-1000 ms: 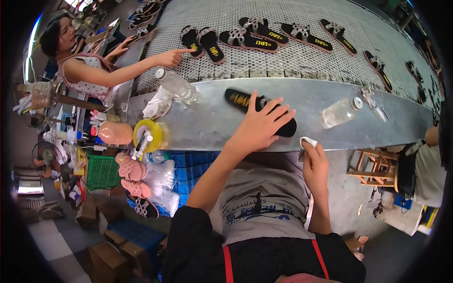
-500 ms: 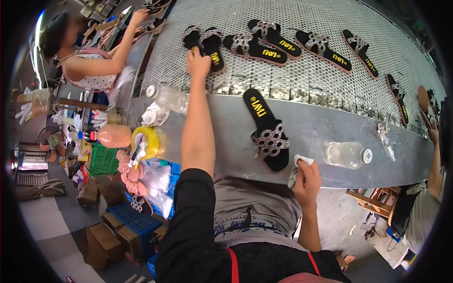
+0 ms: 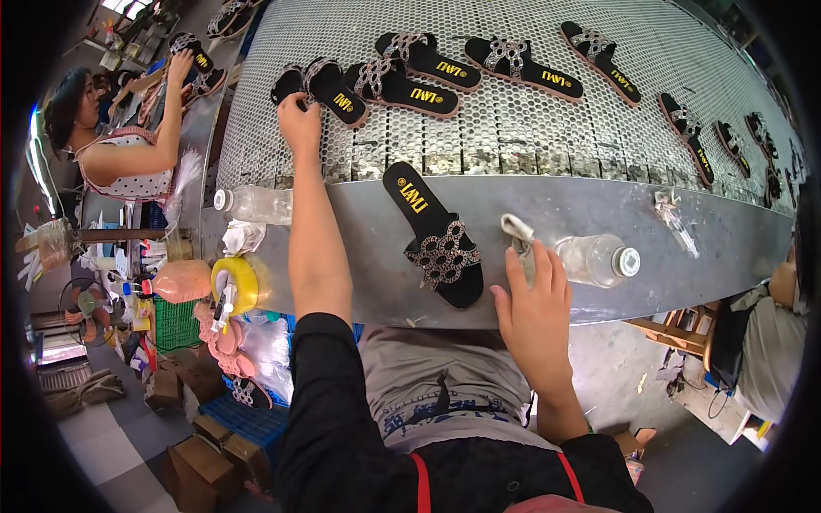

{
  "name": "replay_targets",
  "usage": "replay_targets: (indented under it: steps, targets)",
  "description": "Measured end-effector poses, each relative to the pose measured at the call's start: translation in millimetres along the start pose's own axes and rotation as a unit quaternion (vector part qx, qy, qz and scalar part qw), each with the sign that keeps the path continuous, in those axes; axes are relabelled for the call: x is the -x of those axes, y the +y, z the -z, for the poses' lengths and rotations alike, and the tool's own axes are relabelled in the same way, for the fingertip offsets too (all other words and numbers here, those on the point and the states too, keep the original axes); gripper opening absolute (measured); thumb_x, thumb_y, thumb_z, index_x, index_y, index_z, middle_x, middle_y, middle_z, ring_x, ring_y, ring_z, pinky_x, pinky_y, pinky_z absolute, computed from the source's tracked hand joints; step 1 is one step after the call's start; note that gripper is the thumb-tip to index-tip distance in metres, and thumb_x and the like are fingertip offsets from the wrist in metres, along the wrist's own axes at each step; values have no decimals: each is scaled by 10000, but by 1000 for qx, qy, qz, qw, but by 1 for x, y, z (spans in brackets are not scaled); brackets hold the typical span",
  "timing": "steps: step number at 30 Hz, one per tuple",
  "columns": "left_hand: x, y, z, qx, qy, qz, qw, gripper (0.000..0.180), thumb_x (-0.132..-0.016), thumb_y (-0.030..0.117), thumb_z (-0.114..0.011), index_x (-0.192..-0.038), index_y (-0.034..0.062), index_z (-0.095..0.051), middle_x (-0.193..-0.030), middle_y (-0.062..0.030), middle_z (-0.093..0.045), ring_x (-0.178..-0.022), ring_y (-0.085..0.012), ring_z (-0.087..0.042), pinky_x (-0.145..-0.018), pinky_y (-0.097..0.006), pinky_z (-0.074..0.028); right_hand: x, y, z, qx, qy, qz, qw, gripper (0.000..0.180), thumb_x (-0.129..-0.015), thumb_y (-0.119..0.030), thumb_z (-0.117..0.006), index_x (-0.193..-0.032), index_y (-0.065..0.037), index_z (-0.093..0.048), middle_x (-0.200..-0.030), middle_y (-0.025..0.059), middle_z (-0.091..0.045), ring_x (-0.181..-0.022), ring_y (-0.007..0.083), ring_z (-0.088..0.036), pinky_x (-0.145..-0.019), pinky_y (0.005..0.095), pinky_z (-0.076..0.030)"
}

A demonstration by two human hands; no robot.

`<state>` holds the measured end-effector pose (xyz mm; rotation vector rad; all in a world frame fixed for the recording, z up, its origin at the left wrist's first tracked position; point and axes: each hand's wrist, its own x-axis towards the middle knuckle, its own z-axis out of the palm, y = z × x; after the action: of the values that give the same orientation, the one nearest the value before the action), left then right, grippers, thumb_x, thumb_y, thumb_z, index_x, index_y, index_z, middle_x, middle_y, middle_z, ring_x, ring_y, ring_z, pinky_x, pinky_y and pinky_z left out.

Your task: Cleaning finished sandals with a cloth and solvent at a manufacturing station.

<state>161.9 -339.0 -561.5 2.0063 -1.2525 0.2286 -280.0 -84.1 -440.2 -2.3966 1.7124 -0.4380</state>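
Note:
My left hand (image 3: 299,128) reaches out to the perforated belt, its fingers closed at the heel end of the leftmost black slide sandal (image 3: 289,82). That heel is hidden behind the fingers. Beside it lies another black sandal (image 3: 338,96) with a glittery cut-out strap. On the metal table edge in front of me, a single sandal (image 3: 436,239) rests sole down, toe toward me. My right hand (image 3: 539,316) hovers low over the table with its fingers apart. Just beyond its fingertips lies a crumpled white cloth (image 3: 516,227); whether they touch it I cannot tell.
More sandals (image 3: 526,68) lie along the perforated belt (image 3: 505,128). Clear bottles lie at the right (image 3: 590,260) and left (image 3: 261,205), near a syringe-like applicator (image 3: 677,227) and yellow tape roll (image 3: 244,286). A co-worker (image 3: 128,162) handles a sandal at far left.
My right hand has let go of the white cloth and spread its fingers; the cloth now lies on the table. My left hand stays at the leftmost sandals. The whole view has shifted.

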Motion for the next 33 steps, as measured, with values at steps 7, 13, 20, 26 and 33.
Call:
replay_targets:
  steps: [7, 13, 20, 26, 33]
  targets:
    - [68, 64, 70, 123, 203, 11, 971, 425, -834, 106, -704, -1244, -5, -690, -1296, -191, -671, -1199, -359, -636, -1046, -429, -483, -55, -29, -6, -123, 90, 62, 986, 320, -894, -41, -663, -1210, 8, -654, -1222, 229, -612, -1136, 418, -598, -936, 494, -508]
    - [207, 148, 200, 85, 49, -150, 984, 500, -850, -24, -638, -1350, 6, -639, -1466, -193, -585, -1426, -431, -463, -1155, -499, -395, -278, -4, -130, -86, 216, 84, 969, 354, -937, -182, -612, -1274, -78, -649, -1251, 216, -641, -1155, 383, -617, -932, 543, -514]
    - [319, 102, 224, 58, -117, -124, 984, 485, -869, -17, -658, -1353, 13, -636, -1482, -204, -547, -1401, -523, -433, -1131, -566, -402, -310, -20, -141, 65, -16, 135, 989, 514, -951, -377, -610, -1438, -216, -571, -1335, 185, -610, -1305, 378, -544, -1000, 627, -462]
    - [323, 86, 229, 72, -166, -107, 978, 477, -921, 42, -670, -1390, 4, -594, -1499, -219, -516, -1407, -490, -436, -1128, -534, -418, -281, -31, -135, 3, 13, 163, 987, 552, -957, -413, -615, -1463, -199, -564, -1280, 228, -607, -1257, 399, -561, -1023, 551, -479]
    - [329, 79, 238, 39, -124, -70, 989, 542, -930, 85, -675, -1438, -30, -526, -1457, -239, -551, -1358, -423, -521, -1124, -493, -441, -52, -102, -32, -170, 68, 45, 982, 461, -902, -308, -686, -1335, -159, -642, -1076, 179, -569, -1026, 377, -596, -825, 498, -524]
